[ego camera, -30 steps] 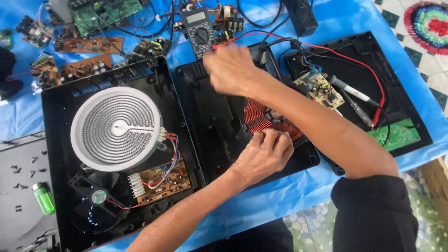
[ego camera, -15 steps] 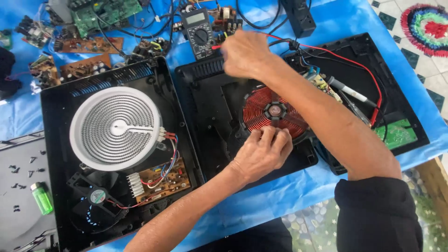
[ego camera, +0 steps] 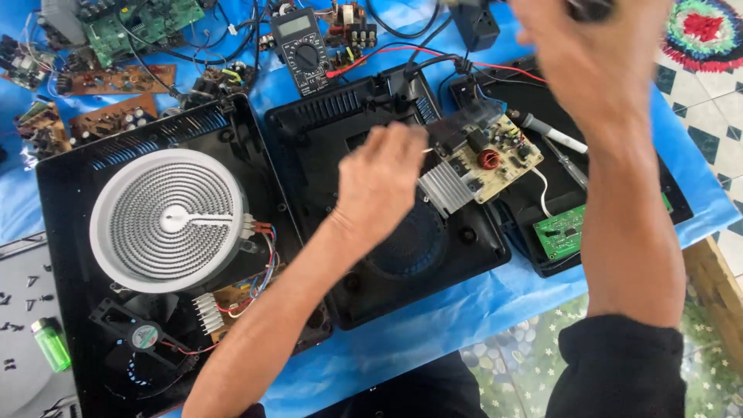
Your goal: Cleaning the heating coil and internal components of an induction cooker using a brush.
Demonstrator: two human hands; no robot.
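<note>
Left hand (ego camera: 379, 182): knuckles up, fingers curled down over the middle black cooker housing (ego camera: 387, 232), fingertips at the left edge of a lifted circuit board (ego camera: 484, 159); whether they pinch the board or a thin wire cannot be told from the back of the hand.

Right hand (ego camera: 592, 62): raised toward the camera and blurred, above and right of the board; fingers closed round something dark at the top edge of view, its kind not readable.

Circuit board: tan, with a finned silver heat sink (ego camera: 445, 186) on its near-left corner and a small copper-red coil; it sits tilted across the gap between the middle housing and the right-hand black housing (ego camera: 619, 170), just right of the left hand and below the right hand.

Right of the board: a white-handled tool (ego camera: 553, 135) lying on the right housing; a small green board (ego camera: 561, 231) nearer the body, under the right forearm.

Left of the left hand: a larger open cooker base (ego camera: 70, 209) with a round white spiral heating element (ego camera: 170, 220); a small fan (ego camera: 143, 334) and a brown board below it.

Beyond the left hand: a dark multimeter (ego camera: 303, 48) with red and black leads; loose green and brown boards on the blue sheet (ego camera: 480, 302).

Far left, near edge: a small green lighter (ego camera: 50, 343).
</note>
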